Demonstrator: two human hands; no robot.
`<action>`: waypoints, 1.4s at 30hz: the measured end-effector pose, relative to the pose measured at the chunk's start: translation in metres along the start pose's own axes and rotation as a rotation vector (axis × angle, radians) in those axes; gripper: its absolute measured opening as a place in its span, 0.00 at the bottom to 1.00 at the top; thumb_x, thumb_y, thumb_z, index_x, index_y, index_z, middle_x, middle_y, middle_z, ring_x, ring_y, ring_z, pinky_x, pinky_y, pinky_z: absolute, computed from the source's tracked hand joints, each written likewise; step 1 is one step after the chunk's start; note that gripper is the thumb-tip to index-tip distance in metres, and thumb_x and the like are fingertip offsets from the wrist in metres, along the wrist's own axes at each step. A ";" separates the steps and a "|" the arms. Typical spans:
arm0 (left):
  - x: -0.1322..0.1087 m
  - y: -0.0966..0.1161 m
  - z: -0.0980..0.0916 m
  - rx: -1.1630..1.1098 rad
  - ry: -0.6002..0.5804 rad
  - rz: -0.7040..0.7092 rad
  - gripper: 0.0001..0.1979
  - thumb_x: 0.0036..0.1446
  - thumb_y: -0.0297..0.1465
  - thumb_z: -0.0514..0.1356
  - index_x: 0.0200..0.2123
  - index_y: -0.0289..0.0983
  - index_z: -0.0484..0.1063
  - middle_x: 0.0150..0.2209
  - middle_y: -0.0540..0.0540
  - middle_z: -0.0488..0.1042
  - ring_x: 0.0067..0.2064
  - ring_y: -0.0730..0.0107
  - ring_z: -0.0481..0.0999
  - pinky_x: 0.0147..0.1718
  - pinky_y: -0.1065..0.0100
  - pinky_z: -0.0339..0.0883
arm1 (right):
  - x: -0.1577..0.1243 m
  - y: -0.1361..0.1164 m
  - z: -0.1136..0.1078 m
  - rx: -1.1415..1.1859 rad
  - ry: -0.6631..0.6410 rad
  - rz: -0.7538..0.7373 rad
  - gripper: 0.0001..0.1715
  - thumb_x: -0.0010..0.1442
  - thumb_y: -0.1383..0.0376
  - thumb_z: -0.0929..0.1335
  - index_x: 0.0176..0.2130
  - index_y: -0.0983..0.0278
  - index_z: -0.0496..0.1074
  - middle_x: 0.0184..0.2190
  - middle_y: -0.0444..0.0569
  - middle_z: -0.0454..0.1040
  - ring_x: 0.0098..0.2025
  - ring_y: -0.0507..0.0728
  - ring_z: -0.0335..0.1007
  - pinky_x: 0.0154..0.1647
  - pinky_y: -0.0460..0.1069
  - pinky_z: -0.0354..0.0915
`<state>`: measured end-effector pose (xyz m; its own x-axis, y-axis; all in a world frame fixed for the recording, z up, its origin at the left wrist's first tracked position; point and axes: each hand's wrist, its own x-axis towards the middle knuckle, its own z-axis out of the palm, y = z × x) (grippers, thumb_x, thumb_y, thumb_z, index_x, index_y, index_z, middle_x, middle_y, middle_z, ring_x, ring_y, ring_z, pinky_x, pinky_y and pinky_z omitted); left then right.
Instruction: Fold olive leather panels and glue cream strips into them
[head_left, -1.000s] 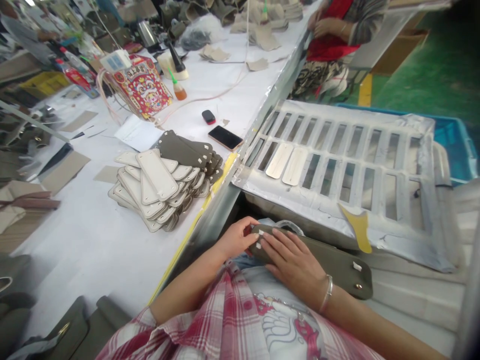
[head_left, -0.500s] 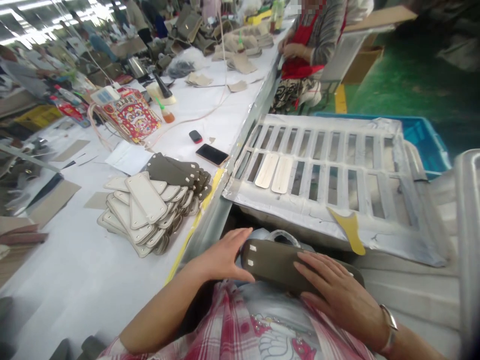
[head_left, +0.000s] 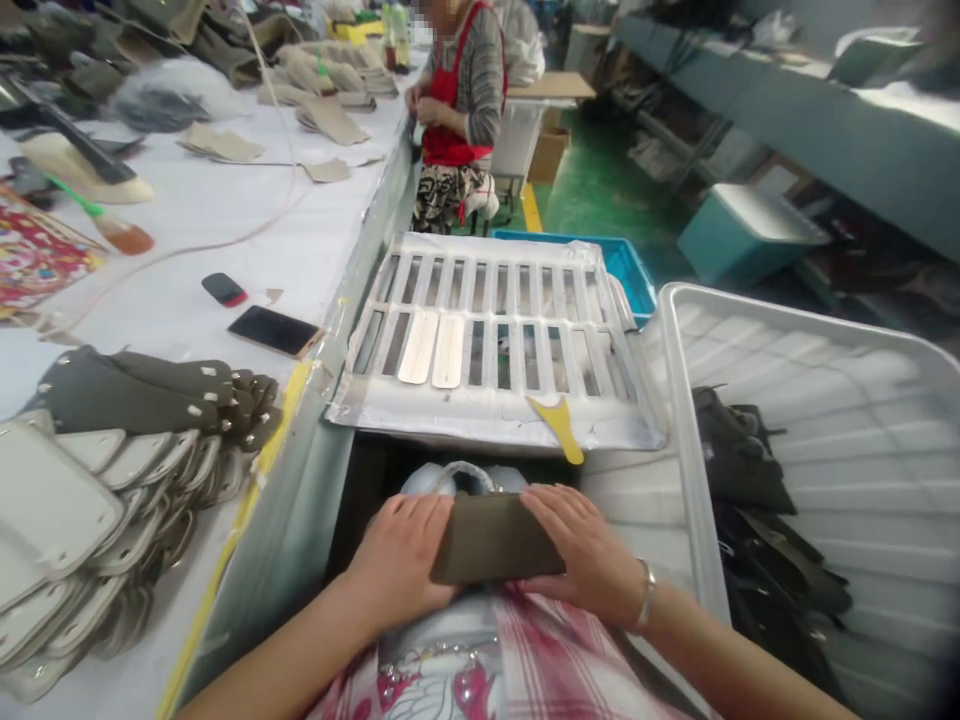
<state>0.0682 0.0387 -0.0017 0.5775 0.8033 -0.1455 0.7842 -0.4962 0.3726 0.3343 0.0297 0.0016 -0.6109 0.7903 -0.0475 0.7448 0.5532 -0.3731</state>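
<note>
A dark olive panel (head_left: pixel 491 540), flat with a smooth face, lies across my lap between both hands. My left hand (head_left: pixel 405 550) is wrapped over its left end, fingers on top and thumb at the near edge. Over the right end lies my right hand (head_left: pixel 581 550), closed round it in the same way, with a bracelet on the wrist. To the left, a pile of similar pieces rests on the table, some dark olive (head_left: pixel 142 390) and some with pale faces up (head_left: pixel 56 500); small metal bits show near their ends.
Ahead stands a slotted white rack (head_left: pixel 495 425) holding two pale strips (head_left: pixel 448 350) and a yellow curved piece (head_left: pixel 561 428). A large white bin (head_left: pixel 825 350) with dark pieces is at right. A phone (head_left: pixel 274 330) lies on the white table (head_left: pixel 225 225). A seated person (head_left: pixel 461 110) works beyond.
My left hand has gone from open beside the panel to gripping its left end. My right hand has shifted to the other end. The view has turned right, bringing the white bin into sight.
</note>
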 end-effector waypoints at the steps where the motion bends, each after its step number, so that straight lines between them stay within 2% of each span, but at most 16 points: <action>1: 0.001 0.001 0.000 0.003 -0.003 0.002 0.36 0.44 0.46 0.59 0.54 0.34 0.60 0.51 0.38 0.67 0.51 0.51 0.64 0.53 0.54 0.50 | -0.006 0.005 -0.001 0.016 0.013 0.061 0.47 0.48 0.49 0.70 0.58 0.71 0.56 0.54 0.63 0.63 0.56 0.64 0.58 0.57 0.61 0.55; 3: 0.006 0.006 0.001 0.009 -0.011 0.009 0.38 0.41 0.46 0.61 0.53 0.33 0.59 0.50 0.37 0.67 0.50 0.52 0.64 0.55 0.53 0.48 | -0.013 0.013 -0.002 0.062 0.015 0.125 0.47 0.45 0.51 0.72 0.57 0.71 0.57 0.53 0.63 0.64 0.54 0.64 0.60 0.54 0.59 0.58; 6: 0.023 0.025 0.004 0.006 -0.011 0.047 0.42 0.38 0.48 0.62 0.54 0.31 0.58 0.51 0.37 0.66 0.51 0.51 0.63 0.57 0.52 0.45 | -0.013 0.018 0.001 0.143 0.027 0.108 0.45 0.43 0.52 0.73 0.54 0.69 0.60 0.51 0.61 0.65 0.52 0.64 0.62 0.53 0.58 0.60; 9: 0.044 0.048 0.008 -0.013 -0.018 0.093 0.39 0.40 0.46 0.62 0.53 0.31 0.59 0.49 0.38 0.66 0.49 0.53 0.64 0.54 0.55 0.52 | -0.010 0.020 0.006 0.211 0.068 0.105 0.44 0.42 0.50 0.72 0.53 0.68 0.61 0.49 0.62 0.66 0.51 0.65 0.63 0.51 0.59 0.62; 12: 0.055 0.061 0.011 -0.019 -0.032 0.102 0.34 0.41 0.43 0.61 0.50 0.32 0.61 0.46 0.39 0.68 0.46 0.54 0.65 0.50 0.57 0.56 | -0.014 0.024 0.013 0.323 0.095 0.128 0.45 0.43 0.50 0.72 0.54 0.68 0.59 0.50 0.62 0.64 0.53 0.66 0.61 0.53 0.60 0.61; 14: 0.056 0.062 0.012 -0.011 -0.034 0.098 0.34 0.41 0.43 0.60 0.50 0.32 0.61 0.46 0.39 0.68 0.46 0.54 0.65 0.49 0.56 0.56 | -0.022 0.030 0.019 0.503 0.084 0.144 0.49 0.43 0.52 0.73 0.58 0.66 0.55 0.54 0.61 0.61 0.56 0.65 0.57 0.56 0.59 0.58; 16: 0.053 0.061 0.012 -0.004 -0.037 0.095 0.34 0.41 0.42 0.61 0.51 0.33 0.60 0.47 0.39 0.67 0.47 0.53 0.65 0.49 0.56 0.56 | -0.032 0.037 0.026 0.814 0.061 0.185 0.53 0.45 0.51 0.72 0.61 0.63 0.49 0.58 0.59 0.57 0.59 0.63 0.55 0.58 0.58 0.56; 17: 0.052 0.060 0.013 -0.003 -0.038 0.093 0.35 0.41 0.42 0.61 0.52 0.33 0.59 0.47 0.39 0.67 0.47 0.53 0.65 0.49 0.56 0.56 | -0.036 0.041 0.029 0.991 0.062 0.225 0.51 0.48 0.50 0.71 0.62 0.61 0.46 0.60 0.58 0.56 0.59 0.62 0.55 0.57 0.58 0.56; 19: 0.052 0.061 0.014 0.001 -0.039 0.094 0.36 0.41 0.43 0.61 0.53 0.34 0.58 0.49 0.39 0.66 0.49 0.53 0.64 0.50 0.56 0.55 | -0.044 0.047 0.037 1.294 0.091 0.347 0.42 0.55 0.48 0.65 0.62 0.59 0.48 0.59 0.56 0.57 0.58 0.61 0.58 0.55 0.58 0.59; 21: 0.054 0.065 0.016 0.015 -0.036 0.106 0.38 0.41 0.43 0.61 0.55 0.35 0.56 0.50 0.39 0.66 0.49 0.52 0.64 0.50 0.56 0.55 | -0.046 0.049 0.043 1.417 0.134 0.465 0.32 0.58 0.48 0.62 0.58 0.60 0.58 0.57 0.55 0.62 0.56 0.60 0.61 0.54 0.58 0.61; 23: 0.060 0.073 0.018 0.030 -0.033 0.123 0.40 0.41 0.44 0.61 0.56 0.35 0.55 0.49 0.39 0.66 0.48 0.52 0.64 0.49 0.55 0.55 | -0.045 0.047 0.045 1.370 0.155 0.524 0.28 0.58 0.49 0.62 0.53 0.61 0.65 0.54 0.54 0.66 0.54 0.60 0.63 0.55 0.58 0.60; 25: 0.068 0.083 0.021 0.037 -0.030 0.132 0.40 0.41 0.47 0.61 0.55 0.33 0.56 0.47 0.39 0.67 0.46 0.53 0.65 0.48 0.56 0.57 | -0.042 0.043 0.044 1.269 0.162 0.509 0.27 0.57 0.51 0.64 0.52 0.62 0.66 0.52 0.53 0.68 0.53 0.60 0.64 0.56 0.58 0.59; 30: 0.079 0.101 0.026 0.053 -0.020 0.120 0.34 0.42 0.46 0.61 0.49 0.32 0.61 0.42 0.40 0.68 0.43 0.55 0.66 0.44 0.57 0.59 | -0.038 0.033 0.040 1.163 0.198 0.446 0.29 0.56 0.55 0.65 0.54 0.64 0.62 0.52 0.53 0.68 0.52 0.59 0.64 0.55 0.57 0.60; 36: 0.078 0.101 0.027 0.029 0.004 0.128 0.35 0.42 0.44 0.61 0.51 0.32 0.60 0.46 0.39 0.68 0.45 0.54 0.66 0.46 0.56 0.58 | -0.039 0.024 0.043 1.112 0.267 0.497 0.28 0.57 0.58 0.64 0.55 0.63 0.58 0.54 0.54 0.64 0.54 0.58 0.62 0.57 0.56 0.58; 39: 0.078 0.098 0.027 0.004 0.014 0.120 0.36 0.41 0.43 0.62 0.52 0.32 0.60 0.47 0.39 0.68 0.46 0.54 0.66 0.48 0.56 0.58 | -0.040 0.016 0.046 1.120 0.363 0.522 0.26 0.57 0.57 0.64 0.53 0.62 0.59 0.52 0.53 0.66 0.52 0.57 0.64 0.53 0.54 0.63; 42: 0.077 0.095 0.031 -0.022 0.037 0.118 0.38 0.41 0.44 0.62 0.53 0.32 0.59 0.48 0.39 0.68 0.48 0.53 0.66 0.50 0.55 0.56 | -0.044 0.010 0.046 0.849 0.531 0.653 0.17 0.55 0.57 0.65 0.43 0.63 0.63 0.40 0.50 0.70 0.41 0.55 0.69 0.43 0.52 0.67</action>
<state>0.1942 0.0431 -0.0057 0.6567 0.7513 -0.0659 0.7055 -0.5812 0.4056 0.3560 -0.0118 -0.0428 0.1535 0.9779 -0.1418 0.3353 -0.1865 -0.9234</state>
